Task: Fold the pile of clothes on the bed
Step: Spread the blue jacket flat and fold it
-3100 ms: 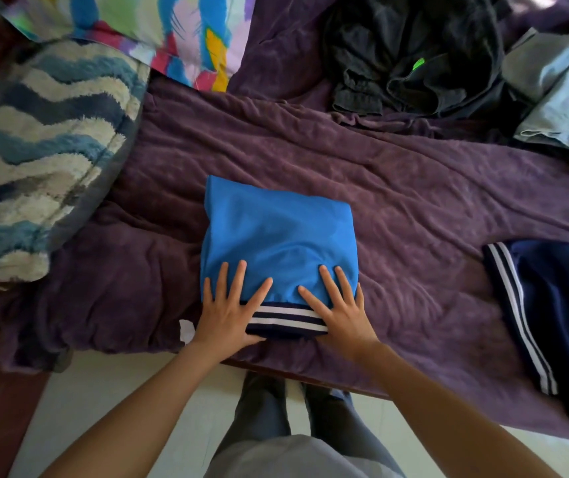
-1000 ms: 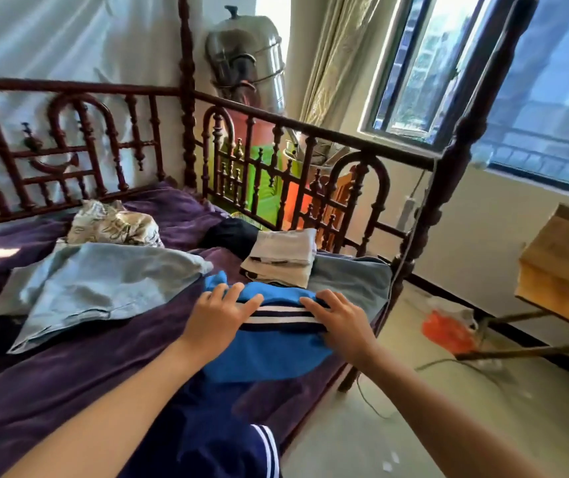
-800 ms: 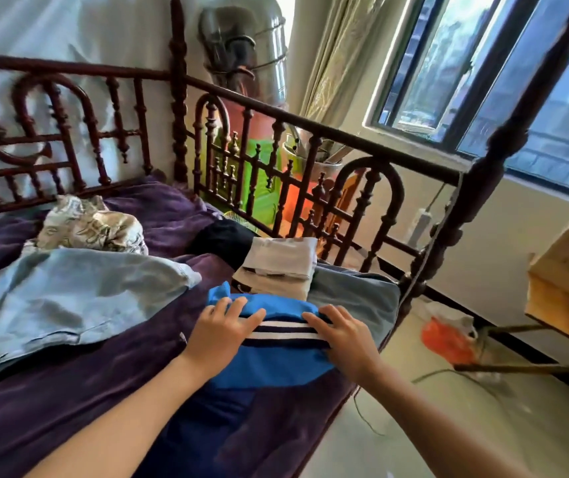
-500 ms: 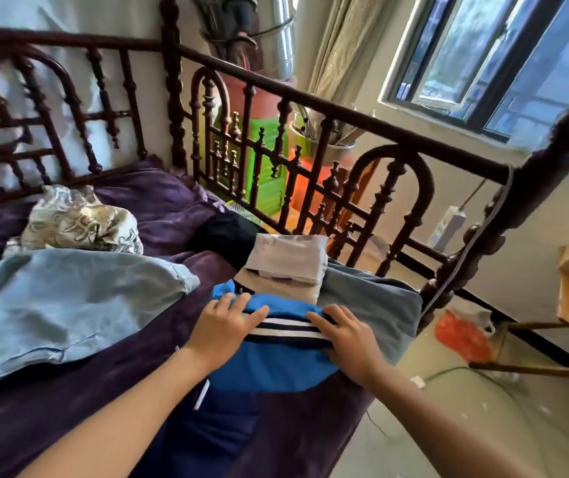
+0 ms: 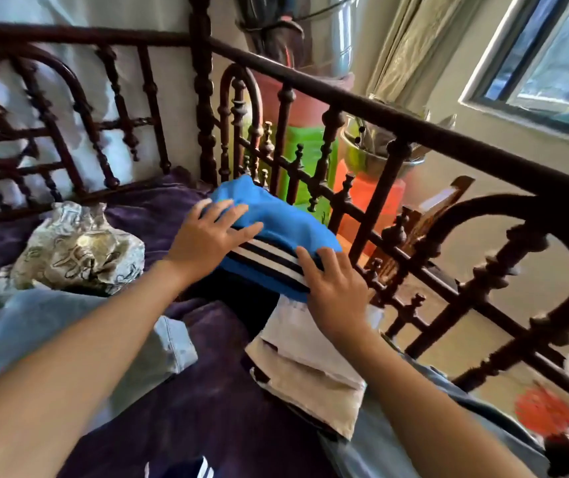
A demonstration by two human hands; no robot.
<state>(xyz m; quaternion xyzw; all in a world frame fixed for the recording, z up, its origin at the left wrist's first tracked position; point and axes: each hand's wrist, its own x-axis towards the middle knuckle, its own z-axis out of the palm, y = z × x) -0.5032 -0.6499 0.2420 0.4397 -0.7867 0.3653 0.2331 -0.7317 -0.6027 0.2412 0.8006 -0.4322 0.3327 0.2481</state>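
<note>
Left hand (image 5: 207, 241): the fingers (image 5: 222, 208) were extended and spread, lying flat on the top face of the blue folded garment (image 5: 277, 220). The thumb (image 5: 246, 230) was stretched out along the garment's navy-and-white striped band. No finger was curled round the cloth.

Right hand (image 5: 338, 291): the fingers (image 5: 333, 257) were likewise straight, with their tips laid over the near right corner of the same garment, across the end of the striped band. Whether any part of either hand reached under the cloth could not be told.

Blue folded garment: it spanned the gap between the two hands and ran on beyond the fingertips, with its far edge close against the dark wooden bed rail (image 5: 414, 132). Directly under it, between the wrists, lay a dark garment (image 5: 241, 300); whether the blue one rested on this or was held just above it could not be told.

Items around the hands:
- Beneath the right wrist: a beige folded stack (image 5: 310, 363), resting on a grey-blue garment (image 5: 397, 443).
- Outboard of the left hand: a crumpled patterned cloth (image 5: 79, 250).
- Under the left forearm: a light denim garment (image 5: 51, 326).
- Between the forearms: the purple blanket (image 5: 207, 391).
</note>
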